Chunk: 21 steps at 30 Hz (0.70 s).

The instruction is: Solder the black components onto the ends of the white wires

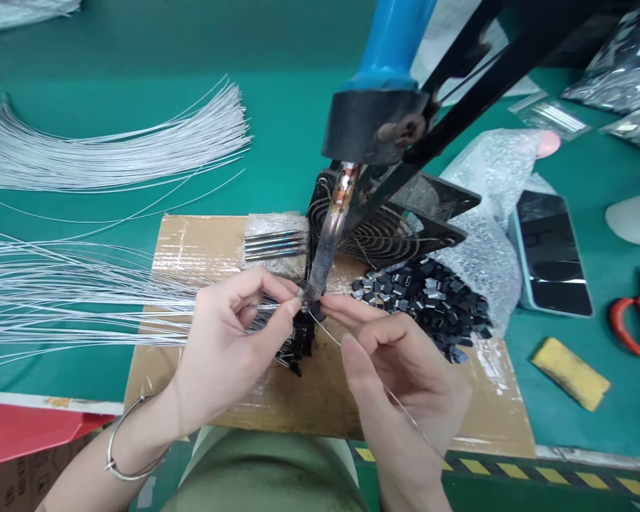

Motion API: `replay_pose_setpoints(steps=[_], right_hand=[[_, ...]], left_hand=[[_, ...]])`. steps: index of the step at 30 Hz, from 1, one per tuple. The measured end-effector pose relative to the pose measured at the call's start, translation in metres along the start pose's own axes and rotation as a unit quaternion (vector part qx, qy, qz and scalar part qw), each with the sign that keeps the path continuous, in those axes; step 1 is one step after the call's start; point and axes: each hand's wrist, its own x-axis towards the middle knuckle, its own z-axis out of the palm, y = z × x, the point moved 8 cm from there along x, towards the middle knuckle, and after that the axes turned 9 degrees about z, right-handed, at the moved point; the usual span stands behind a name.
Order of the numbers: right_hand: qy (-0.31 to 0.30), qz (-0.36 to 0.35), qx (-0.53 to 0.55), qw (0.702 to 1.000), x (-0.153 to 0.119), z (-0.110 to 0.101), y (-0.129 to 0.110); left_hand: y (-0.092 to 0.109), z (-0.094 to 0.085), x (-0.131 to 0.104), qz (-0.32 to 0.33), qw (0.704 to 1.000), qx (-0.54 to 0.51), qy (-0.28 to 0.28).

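My left hand (235, 331) is closed in a pinch on the end of a thin white cable, right at the soldering iron's tip. My right hand (408, 377) holds a thin solder wire (326, 329) between thumb and fingers, and the wire's end reaches toward the tip. Its forefinger extends to a small black piece below the iron, partly hidden. The soldering iron (328, 245), blue-handled, is clamped pointing down between both hands. Beneath my left hand lie cables with black connectors (301, 338) on their ends. Loose black connectors (432, 299) are heaped beside my right hand.
A cardboard sheet (491, 419) covers the green bench's front. Behind the iron stands a black fan (384, 235). White cables (139, 156) lie left; metal rods (274, 245) rest on a pad. At right are a phone (552, 249), yellow sponge (570, 373) and red-handled tool (632, 323).
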Motion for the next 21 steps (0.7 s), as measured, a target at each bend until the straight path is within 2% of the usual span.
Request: replay_pose_setpoints(steps=[14, 21], right_hand=[[0.006, -0.011, -0.009, 1.0, -0.0001, -0.0005, 0.0017], [0.003, -0.015, -0.025, 1.0, 0.0005, -0.0001, 0.0002]], left_hand=[[0.0005, -0.0027, -0.0021, 0.013, 0.999, 0.051, -0.001], [0.0002, -0.0006, 0.0003, 0.021, 0.999, 0.028, -0.003]])
